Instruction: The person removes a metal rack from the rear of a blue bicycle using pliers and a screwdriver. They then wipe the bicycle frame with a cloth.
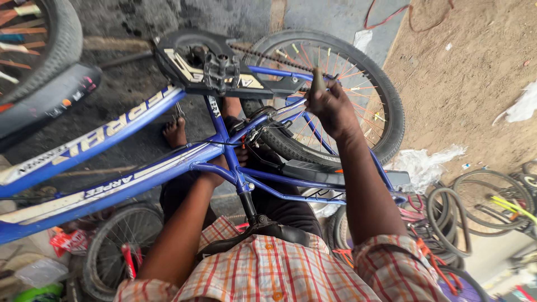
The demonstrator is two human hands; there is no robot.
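Note:
A blue bicycle frame [128,168] lies upside down across my lap, saddle against my checked shirt. My right hand [331,107] is raised over the rear wheel [386,106], fingers closed around the dark handle of a tool [318,79] by the chain stay. My left hand [213,176] reaches under the frame near the seat tube; its fingers are hidden behind the tubes. The black chain guard and pedal [215,70] sit above the frame. A bare foot [175,132] shows beneath.
Another tyre and black mudguard [50,84] fill the top left. Loose wheels, tyres and red parts [447,218] are piled at lower right, a small wheel [120,240] at lower left. Sandy ground with white scraps [430,162] lies to the right.

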